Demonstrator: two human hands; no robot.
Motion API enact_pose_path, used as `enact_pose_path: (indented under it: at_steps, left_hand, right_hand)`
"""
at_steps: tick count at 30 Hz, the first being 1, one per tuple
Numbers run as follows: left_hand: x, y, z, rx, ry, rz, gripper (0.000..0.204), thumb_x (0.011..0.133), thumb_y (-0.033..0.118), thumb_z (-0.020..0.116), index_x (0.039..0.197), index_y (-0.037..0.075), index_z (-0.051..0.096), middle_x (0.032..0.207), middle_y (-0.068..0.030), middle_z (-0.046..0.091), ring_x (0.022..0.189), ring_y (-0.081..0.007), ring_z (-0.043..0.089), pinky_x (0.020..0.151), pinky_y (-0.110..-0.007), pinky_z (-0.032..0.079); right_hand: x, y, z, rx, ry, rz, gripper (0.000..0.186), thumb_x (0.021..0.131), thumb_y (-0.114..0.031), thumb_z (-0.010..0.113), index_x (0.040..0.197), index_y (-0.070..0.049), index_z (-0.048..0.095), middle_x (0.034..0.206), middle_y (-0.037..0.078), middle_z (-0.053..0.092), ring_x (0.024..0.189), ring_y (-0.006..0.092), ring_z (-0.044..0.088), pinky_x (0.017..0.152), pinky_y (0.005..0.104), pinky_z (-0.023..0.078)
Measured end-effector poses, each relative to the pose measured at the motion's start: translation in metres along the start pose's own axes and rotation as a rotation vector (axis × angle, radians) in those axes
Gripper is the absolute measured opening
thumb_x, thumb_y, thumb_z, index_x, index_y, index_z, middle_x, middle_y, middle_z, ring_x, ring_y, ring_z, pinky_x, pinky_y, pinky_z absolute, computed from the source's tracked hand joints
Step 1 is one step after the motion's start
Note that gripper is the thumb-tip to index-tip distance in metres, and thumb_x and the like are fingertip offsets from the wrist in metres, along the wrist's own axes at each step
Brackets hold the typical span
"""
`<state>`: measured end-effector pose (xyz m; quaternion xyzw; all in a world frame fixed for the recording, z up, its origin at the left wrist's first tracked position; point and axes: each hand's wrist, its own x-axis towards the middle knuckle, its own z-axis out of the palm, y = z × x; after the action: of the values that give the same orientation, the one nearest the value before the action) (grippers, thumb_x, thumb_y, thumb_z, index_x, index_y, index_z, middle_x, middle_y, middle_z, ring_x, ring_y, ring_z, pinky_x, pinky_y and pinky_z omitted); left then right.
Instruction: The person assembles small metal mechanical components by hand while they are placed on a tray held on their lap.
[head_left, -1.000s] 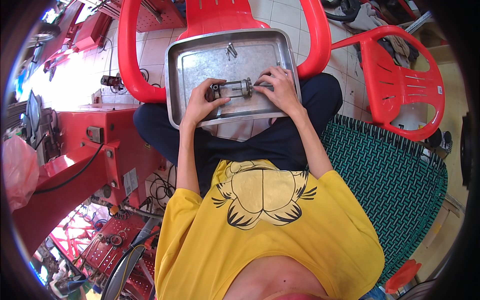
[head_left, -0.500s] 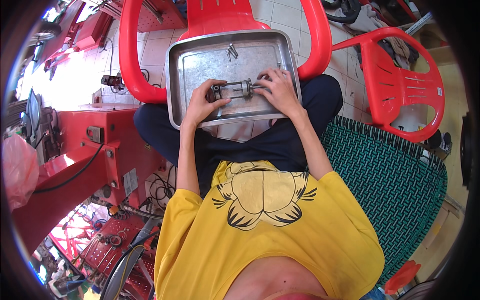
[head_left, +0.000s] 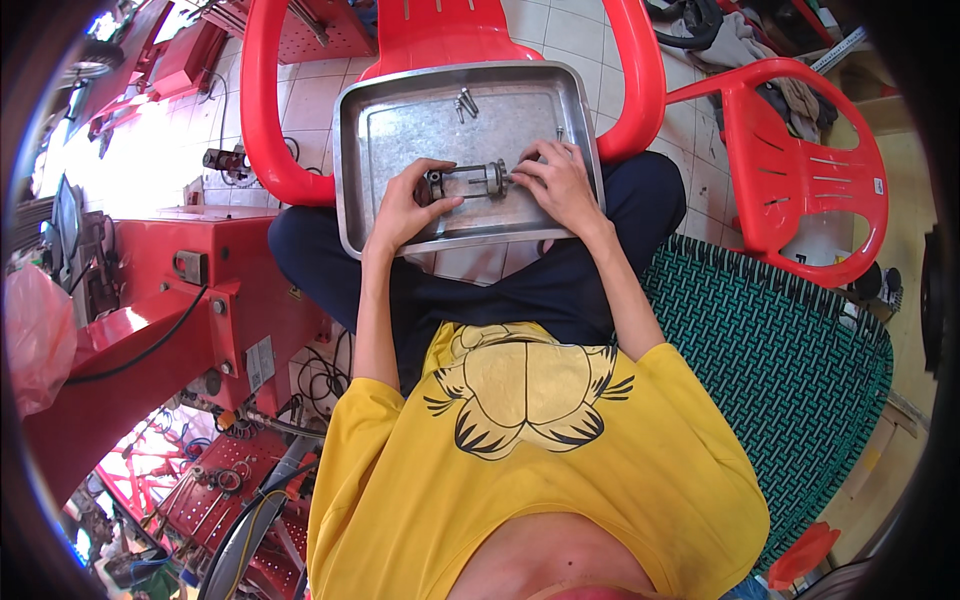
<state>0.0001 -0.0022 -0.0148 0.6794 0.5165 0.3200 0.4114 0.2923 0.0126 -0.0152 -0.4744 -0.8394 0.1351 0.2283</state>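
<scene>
A grey metal assembly (head_left: 470,183), with slim rods running between two end pieces, lies sideways low over a shallow steel tray (head_left: 400,125). My left hand (head_left: 405,205) grips its left end, thumb below and fingers above. At the right end piece, the fingertips of my right hand (head_left: 562,190) are pinched together around a thin shaft that sticks out there; they partly hide it. Several loose bolts (head_left: 466,104) lie together toward the tray's far side. Another small bolt (head_left: 560,133) rests near the tray's right wall.
Supporting the tray's far side is a red plastic chair (head_left: 262,110); its near side is over my lap. A second red chair (head_left: 800,190) and a green woven seat (head_left: 780,370) stand at the right. Red machinery (head_left: 160,260) fills the left.
The fingers of my right hand have shifted slightly on the thin shaft at the assembly's right end. My left hand keeps its grip, and the bolts lie as before.
</scene>
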Motion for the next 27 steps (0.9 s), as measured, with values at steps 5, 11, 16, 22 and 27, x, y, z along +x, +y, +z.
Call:
enact_pose_path:
  at_steps: [5, 11, 16, 22, 27]
  left_hand:
    - [0.001, 0.01, -0.004, 0.013, -0.087, -0.127, 0.053, 0.081, 0.019, 0.09, 0.129, 0.004, 0.072, 0.116, -0.0108, 0.076, 0.1, -0.0207, 0.068, 0.093, -0.035, 0.052]
    - [0.0, 0.0, 0.001, -0.014, 0.005, 0.016, 0.054, 0.077, 0.017, 0.092, 0.128, 0.009, 0.074, 0.076, -0.0009, 0.056, 0.062, -0.0101, 0.041, 0.058, -0.03, 0.037]
    - [0.0, 0.0, 0.0, -0.01, -0.007, -0.014, 0.054, 0.077, 0.016, 0.092, 0.128, 0.009, 0.074, 0.077, -0.0006, 0.055, 0.063, -0.0098, 0.041, 0.058, -0.03, 0.037]
    - [0.0, 0.0, 0.001, -0.02, 0.003, 0.003, 0.054, 0.077, 0.016, 0.092, 0.127, 0.009, 0.074, 0.076, -0.0003, 0.054, 0.063, -0.0099, 0.041, 0.059, -0.03, 0.037]
    - [0.0, 0.0, 0.0, -0.015, -0.01, -0.026, 0.054, 0.077, 0.015, 0.092, 0.127, 0.008, 0.074, 0.079, -0.0009, 0.057, 0.064, -0.0102, 0.042, 0.059, -0.03, 0.038]
  right_hand:
    - [0.0, -0.004, -0.006, 0.051, 0.066, 0.023, 0.018, 0.095, -0.027, 0.074, 0.096, -0.012, 0.081, 0.109, 0.004, 0.067, 0.112, 0.0252, 0.063, 0.106, 0.0442, 0.04]
    - [-0.001, 0.004, 0.003, 0.018, -0.032, 0.05, 0.017, 0.091, -0.029, 0.078, 0.096, -0.013, 0.081, 0.112, 0.003, 0.067, 0.111, 0.0252, 0.063, 0.104, 0.0436, 0.04]
    - [0.0, 0.0, -0.004, 0.061, 0.051, 0.039, 0.018, 0.091, -0.031, 0.079, 0.095, -0.013, 0.081, 0.109, 0.002, 0.067, 0.111, 0.0235, 0.063, 0.104, 0.043, 0.04]
    - [0.0, 0.002, 0.002, 0.026, 0.008, 0.046, 0.019, 0.092, -0.031, 0.078, 0.096, -0.013, 0.08, 0.104, 0.002, 0.068, 0.109, 0.0221, 0.063, 0.104, 0.0427, 0.04]
    - [0.0, -0.001, -0.002, 0.018, -0.032, 0.055, 0.021, 0.092, -0.03, 0.077, 0.098, -0.01, 0.079, 0.106, 0.003, 0.069, 0.11, 0.0247, 0.064, 0.101, 0.0414, 0.042]
